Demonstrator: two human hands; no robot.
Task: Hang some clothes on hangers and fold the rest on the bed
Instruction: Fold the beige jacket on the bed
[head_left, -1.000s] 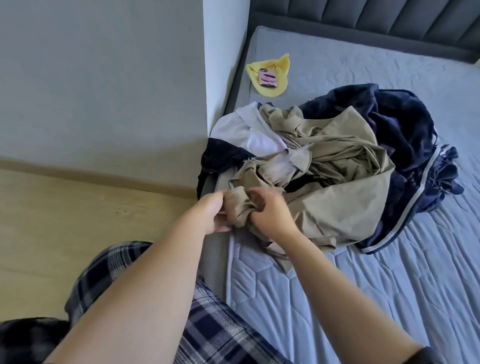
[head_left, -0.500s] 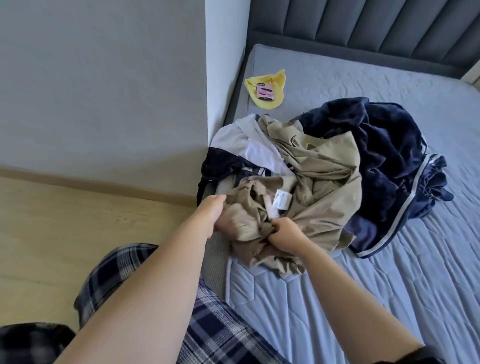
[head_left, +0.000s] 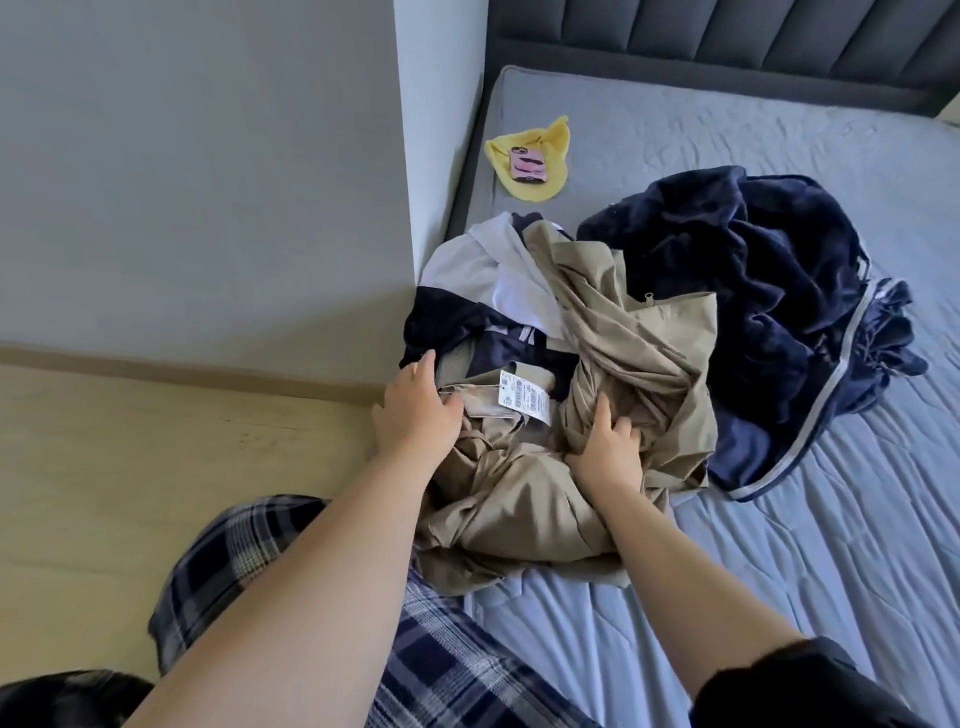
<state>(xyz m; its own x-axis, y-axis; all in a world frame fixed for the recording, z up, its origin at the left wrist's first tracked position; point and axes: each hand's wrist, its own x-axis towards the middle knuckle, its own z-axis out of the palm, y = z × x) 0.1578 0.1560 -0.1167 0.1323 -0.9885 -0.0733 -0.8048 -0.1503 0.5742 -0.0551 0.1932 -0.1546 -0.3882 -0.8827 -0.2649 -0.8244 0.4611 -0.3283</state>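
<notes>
Spreading out from its earlier bunched grip, the left hand (head_left: 415, 415) is now lying flat on the near-left edge of the crumpled khaki cotton garment (head_left: 639, 353). Its fingers (head_left: 423, 366) are released and straight, the tips touching the navy-and-white jersey top (head_left: 467, 280) beside it. The right hand (head_left: 605, 454) is sitting further right than before, its fingers (head_left: 602, 413) curling into a thick fold of the khaki cloth and grasping it. Between the hands a white printed care label (head_left: 522, 397) is lying exposed and flat. The khaki garment is sprawling over the left edge of the grey-blue quilted bed (head_left: 779, 571), overlapping the jersey top and touching a dark navy plush blanket with pale piping (head_left: 753, 291) on its right. Near the padded grey headboard (head_left: 727, 41) a yellow cloth (head_left: 553, 150) is carrying a pink phone (head_left: 527, 167).
</notes>
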